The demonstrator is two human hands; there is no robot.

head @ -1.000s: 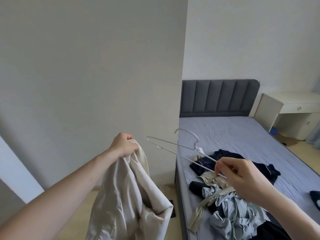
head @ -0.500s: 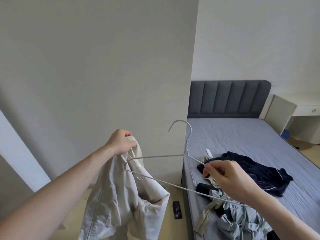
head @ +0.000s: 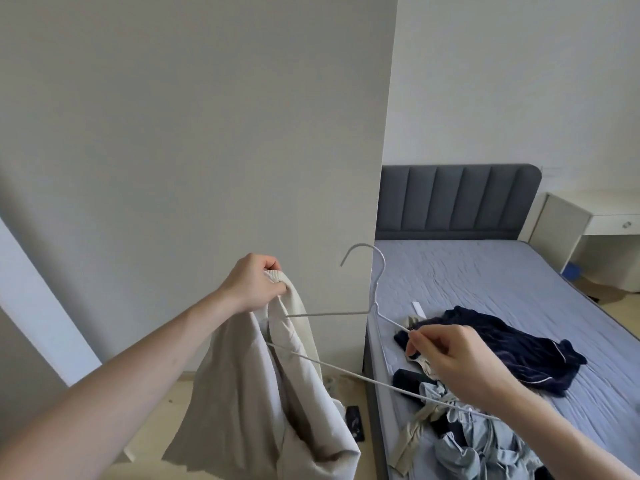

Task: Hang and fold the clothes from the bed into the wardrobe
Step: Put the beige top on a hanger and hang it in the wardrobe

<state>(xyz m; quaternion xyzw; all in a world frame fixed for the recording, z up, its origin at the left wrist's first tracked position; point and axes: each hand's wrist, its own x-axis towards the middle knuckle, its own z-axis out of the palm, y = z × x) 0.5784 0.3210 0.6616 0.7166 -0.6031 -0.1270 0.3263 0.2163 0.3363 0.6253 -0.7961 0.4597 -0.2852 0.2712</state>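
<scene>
My left hand (head: 254, 287) grips the ribbed collar of a beige jacket (head: 263, 400), which hangs down in front of the tall white wardrobe side panel (head: 207, 150). My right hand (head: 450, 358) pinches the right arm of a white wire hanger (head: 372, 296), hook upward. The hanger's left end has gone inside the jacket's neck opening. On the bed (head: 502, 289) lie a dark navy garment (head: 512, 344) and a heap of light blue and beige clothes (head: 460, 427).
The grey padded headboard (head: 457, 199) stands at the bed's far end, with a white desk (head: 588, 220) to its right. A small dark object (head: 355, 422) lies on the wooden floor beside the bed frame.
My right hand has swung the hanger left and turned its hook upward. Its left end has slid into the jacket's neck opening. My left hand keeps its grip on the collar.
</scene>
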